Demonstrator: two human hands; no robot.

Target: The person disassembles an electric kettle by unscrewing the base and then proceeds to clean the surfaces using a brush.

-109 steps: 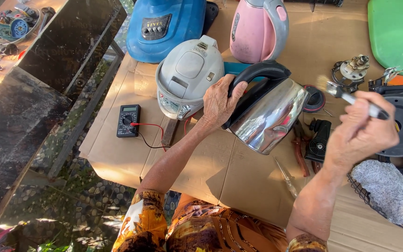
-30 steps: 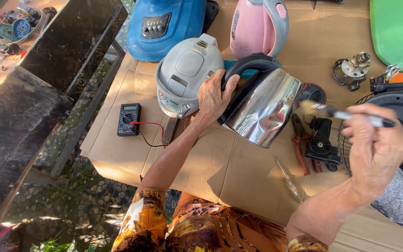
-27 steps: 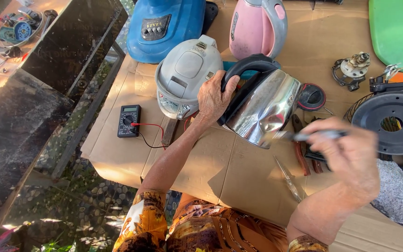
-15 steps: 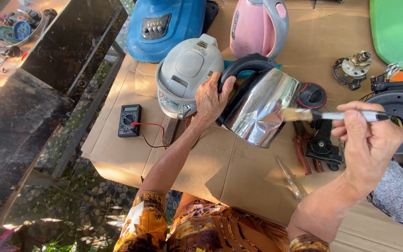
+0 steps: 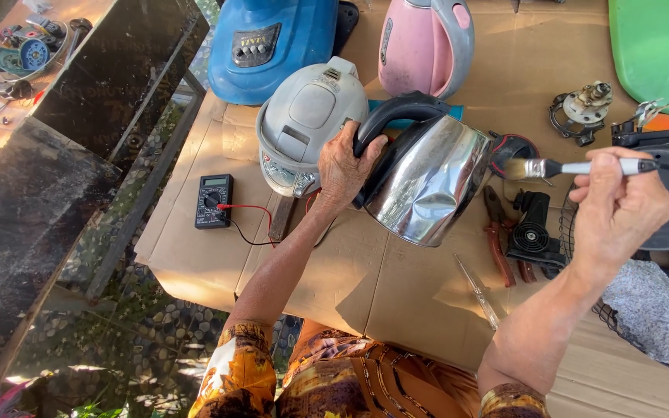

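I see the steel kettle (image 5: 426, 186) tipped on its side on the cardboard-covered counter (image 5: 396, 294), right of the grey rice cooker (image 5: 307, 124) and touching it or nearly so. My left hand (image 5: 344, 164) is closed around the black handle (image 5: 396, 116) near the kettle's top, holding it tilted. My right hand (image 5: 617, 209) is up to the right of the kettle, fingers pinched shut on a small paintbrush (image 5: 574, 167), bristles pointing at the kettle's base end, just apart from it.

Handling, my read: the kettle is a thin rigid metal shell, likely light when empty, polished so slippery on the body and easy to dent. The handle is the place to take it; it is stiff, matte and shaped for a full wrap. The brush is light, with soft bristles, and suits a fingertip pinch mid-shaft.

Red-handled pliers (image 5: 499, 236), a small black fan (image 5: 534, 232) and a screwdriver (image 5: 478, 290) lie right of and below the kettle. A black multimeter (image 5: 214, 201) sits left of the rice cooker.
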